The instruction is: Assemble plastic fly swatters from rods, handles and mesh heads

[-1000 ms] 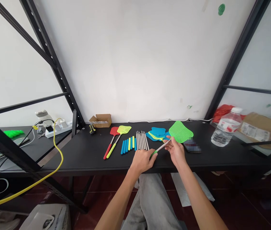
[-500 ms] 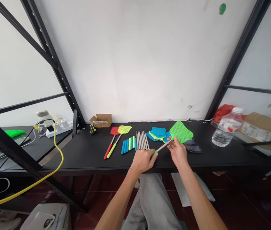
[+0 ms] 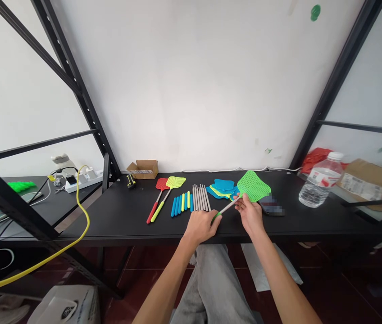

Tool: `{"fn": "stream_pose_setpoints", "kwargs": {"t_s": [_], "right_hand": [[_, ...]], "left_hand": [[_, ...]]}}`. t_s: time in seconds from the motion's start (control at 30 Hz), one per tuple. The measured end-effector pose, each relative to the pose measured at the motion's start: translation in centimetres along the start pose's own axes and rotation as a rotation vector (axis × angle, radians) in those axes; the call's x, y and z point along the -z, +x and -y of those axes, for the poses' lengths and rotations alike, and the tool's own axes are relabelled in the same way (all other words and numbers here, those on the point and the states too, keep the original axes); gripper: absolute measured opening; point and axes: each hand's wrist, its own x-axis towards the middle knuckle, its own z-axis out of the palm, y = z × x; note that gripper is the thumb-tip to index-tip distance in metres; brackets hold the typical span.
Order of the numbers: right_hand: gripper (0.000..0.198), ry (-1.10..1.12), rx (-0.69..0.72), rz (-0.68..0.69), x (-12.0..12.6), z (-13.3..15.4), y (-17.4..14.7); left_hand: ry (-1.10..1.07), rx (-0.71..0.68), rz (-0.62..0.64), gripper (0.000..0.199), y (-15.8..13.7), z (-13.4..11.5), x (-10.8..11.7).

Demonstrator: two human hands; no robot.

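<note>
Smooth black tabletop (image 3: 116, 216); perforated green swatter (image 3: 253, 186), slim round shaft (image 3: 228, 207).

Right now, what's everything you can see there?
Green mesh fly swatter: 1, grey shaft, held
Mesh fly swatters with long handles: 2, red, yellow-green, table's left
Slim tubular handles: about 7, blue, yellow, centre
Thin straight rods: several, grey, centre
Flat mesh heads: several, blue, yellow, right of rods
Open cardboard box: 1, brown, back left
Clear plastic bottle: 1, white-capped, right
Crumpled plastic bag: 1, red, right
Cardboard package: 1, brown, far right
Power strip: 1, white, left
Long table: 1, black, below
Left hand: 1, bare, gripping handle
Right hand: 1, bare, near swatter's head
</note>
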Motion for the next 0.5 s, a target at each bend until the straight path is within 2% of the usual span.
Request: {"fn": "stream_pose_setpoints", "kwargs": {"t_s": [0.5], "right_hand": [[0.038,-0.002,-0.003,0.016,0.18,-0.19,0.06]], "left_hand": [[0.018,-0.005,0.001,0.042,-0.01,0.12,-0.08]]}}
